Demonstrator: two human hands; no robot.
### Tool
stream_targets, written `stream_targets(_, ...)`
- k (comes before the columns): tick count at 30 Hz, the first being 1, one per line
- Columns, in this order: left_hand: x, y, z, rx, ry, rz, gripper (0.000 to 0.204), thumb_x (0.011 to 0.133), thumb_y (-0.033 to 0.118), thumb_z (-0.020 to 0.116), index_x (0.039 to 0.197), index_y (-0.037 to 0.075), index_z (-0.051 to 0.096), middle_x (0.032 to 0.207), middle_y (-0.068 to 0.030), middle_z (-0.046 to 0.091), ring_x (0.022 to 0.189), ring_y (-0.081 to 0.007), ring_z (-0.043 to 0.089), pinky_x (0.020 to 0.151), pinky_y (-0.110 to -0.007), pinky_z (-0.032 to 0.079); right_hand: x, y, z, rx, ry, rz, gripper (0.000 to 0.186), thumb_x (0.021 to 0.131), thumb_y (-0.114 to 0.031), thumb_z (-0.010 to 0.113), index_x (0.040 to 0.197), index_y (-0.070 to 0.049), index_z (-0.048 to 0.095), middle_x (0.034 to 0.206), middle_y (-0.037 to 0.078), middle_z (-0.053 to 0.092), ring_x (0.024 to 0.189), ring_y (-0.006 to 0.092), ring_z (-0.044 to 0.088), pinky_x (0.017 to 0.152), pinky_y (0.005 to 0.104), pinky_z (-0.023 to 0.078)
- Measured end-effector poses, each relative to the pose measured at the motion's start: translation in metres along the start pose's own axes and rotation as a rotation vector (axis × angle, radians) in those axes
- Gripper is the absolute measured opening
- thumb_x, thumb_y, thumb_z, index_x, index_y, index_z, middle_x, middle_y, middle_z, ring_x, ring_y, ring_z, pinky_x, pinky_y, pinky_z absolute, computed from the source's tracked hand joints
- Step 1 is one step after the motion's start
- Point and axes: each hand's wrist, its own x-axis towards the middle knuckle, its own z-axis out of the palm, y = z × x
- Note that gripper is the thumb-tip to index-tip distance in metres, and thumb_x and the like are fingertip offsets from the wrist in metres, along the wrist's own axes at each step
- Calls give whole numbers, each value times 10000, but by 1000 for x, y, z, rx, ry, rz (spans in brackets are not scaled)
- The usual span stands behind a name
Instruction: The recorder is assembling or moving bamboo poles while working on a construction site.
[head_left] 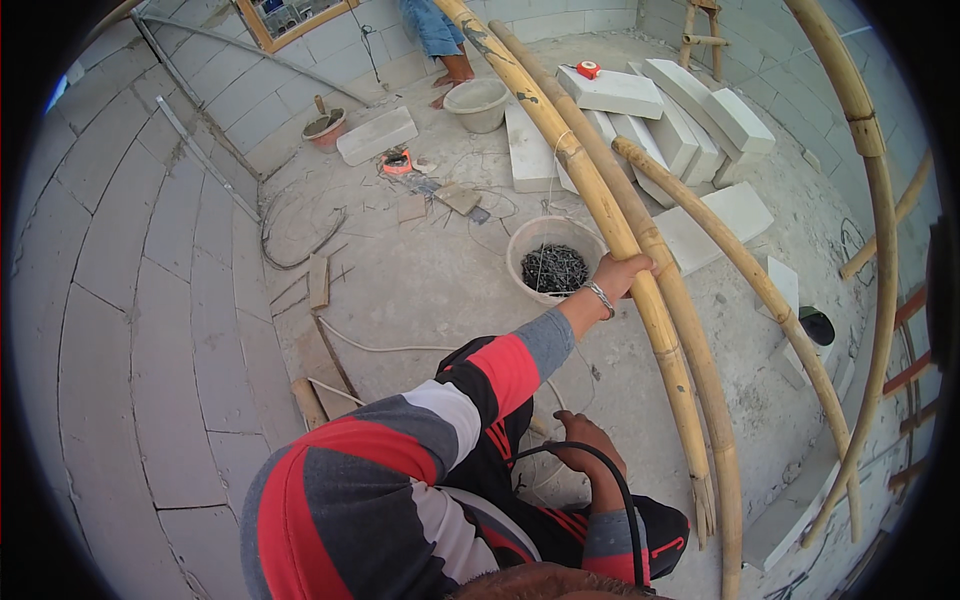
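My left hand (622,275) is closed around a thick yellow bamboo pole (575,155), one of two long poles running side by side from the top toward the lower right. A pale round bucket (515,262) stands just left of that hand, holding many small dark pieces I cannot identify. A thin string (555,165) runs from the bamboo down toward it. Low in the view, my right hand (590,447) is near my dark trousers, its thumb apart from loosely bent fingers. I see nothing in it, though a black cable (610,470) crosses in front and partly covers the fingers.
White blocks (690,130) are piled at the back right, with a red tape measure (588,69) on top. More bamboo (750,270) slants across the right. A person's bare legs (455,68) show near a grey basin (477,105). A block wall (170,300) rises at left.
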Motion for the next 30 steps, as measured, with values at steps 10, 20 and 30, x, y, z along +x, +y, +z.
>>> stream_targets(10, -1, 2, -1, 4, -7, 0, 341, 819, 287, 747, 1056, 49, 692, 1004, -61, 735, 909, -174, 695, 808, -366, 585, 1, -1, 0, 6, -1, -2, 657, 845, -363, 763, 1378, -59, 531, 1224, 261, 636, 1137, 418, 640, 962, 484, 527)
stream_targets(20, 0, -1, -1, 15, -24, -8, 356, 823, 287, 747, 1072, 42, 679, 1014, -73, 735, 910, -171, 700, 789, -362, 595, 1, -1, -1, 17, -8, 15, 641, 844, -354, 760, 1380, -81, 539, 1238, 250, 636, 1144, 416, 637, 967, 482, 525)
stream_targets(30, 4, -2, -2, -13, -37, -16, 331, 843, 279, 735, 1074, 53, 664, 1027, -74, 734, 911, -163, 698, 763, -343, 597, 2, -1, -1, 19, -10, 16, 625, 847, -336, 756, 1375, -79, 541, 1241, 243, 637, 1147, 408, 638, 965, 481, 526)
